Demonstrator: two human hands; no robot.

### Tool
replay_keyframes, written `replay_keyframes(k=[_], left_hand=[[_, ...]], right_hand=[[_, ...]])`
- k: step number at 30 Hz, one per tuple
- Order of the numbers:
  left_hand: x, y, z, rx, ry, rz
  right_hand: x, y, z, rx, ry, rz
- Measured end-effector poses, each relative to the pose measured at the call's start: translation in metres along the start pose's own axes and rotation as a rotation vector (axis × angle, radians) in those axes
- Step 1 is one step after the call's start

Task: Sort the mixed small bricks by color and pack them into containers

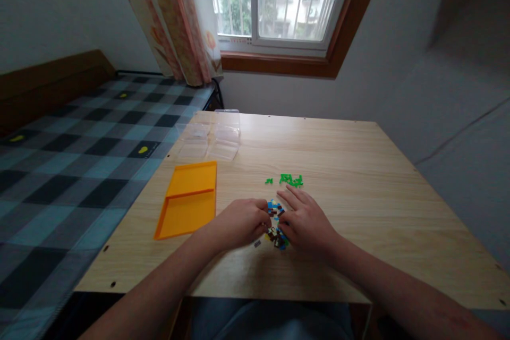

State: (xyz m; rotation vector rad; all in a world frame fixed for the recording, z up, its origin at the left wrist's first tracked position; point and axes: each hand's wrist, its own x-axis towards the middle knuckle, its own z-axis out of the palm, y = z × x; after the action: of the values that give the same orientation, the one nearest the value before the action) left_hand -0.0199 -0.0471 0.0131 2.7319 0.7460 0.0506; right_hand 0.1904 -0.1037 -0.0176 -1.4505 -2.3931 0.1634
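A small pile of toy building bricks (274,239) in blue, brown, yellow and other colours lies on the wooden table between my hands. My left hand (247,221) rests at the pile's left side, fingers curled inward; whatever they grip is hidden. From the right, my right hand (306,219) reaches into the pile with thumb and forefinger close together, the other fingers stretched forward. What sits between that thumb and forefinger is too small to make out. Just beyond my right fingertips is a group of green bricks (292,179), with a few more green pieces to its left.
An orange two-part tray (195,199) lies left of my hands. Behind it stand clear plastic boxes (225,141) near the far left corner of the wooden table (319,149). A bed with a checked cover (99,138) adjoins the table's left side; a window is ahead.
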Motion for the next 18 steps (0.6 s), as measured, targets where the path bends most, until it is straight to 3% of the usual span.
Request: replay_keyframes(k=[4,8,13,18], left_hand=[[0.002,-0.004,0.007,0.023,0.022,0.002],[0.006,-0.008,0.011,0.023,0.014,0.015],[0.005,-0.008,0.004,-0.012,0.012,-0.003],[0.013,-0.025,-0.015,-0.062,0.152,-0.179]], right_hand=[[0.0,0.005,-0.013,0.009,0.029,0.02],[0.008,0.034,-0.026,-0.05,0.12,0.131],[0.024,0.076,-0.013,-0.12,0.159,0.229],[0.022,0.081,-0.005,-0.117,0.294,0.184]])
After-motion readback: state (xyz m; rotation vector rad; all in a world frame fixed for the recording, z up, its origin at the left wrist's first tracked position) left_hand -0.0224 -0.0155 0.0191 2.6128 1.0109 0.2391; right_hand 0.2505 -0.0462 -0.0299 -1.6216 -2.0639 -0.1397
